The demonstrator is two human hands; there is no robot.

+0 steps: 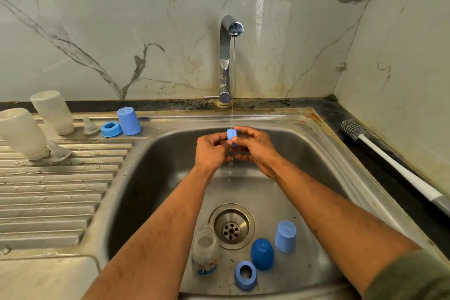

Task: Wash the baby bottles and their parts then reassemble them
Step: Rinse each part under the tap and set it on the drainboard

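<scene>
Both hands, L & R, pinch 1 blue ring between fingertips, right under the tap stream. Next unwashed bottle lies below the grip, nearer L, neck pointing away from the person.

A home kitchen is indicated. A stainless steel sink with a ribbed draining board at 9 o'clock is set into a dark counter. A chrome tap is mounted at 12 o'clock against marble-patterned wall panels, stained near the base.
</scene>
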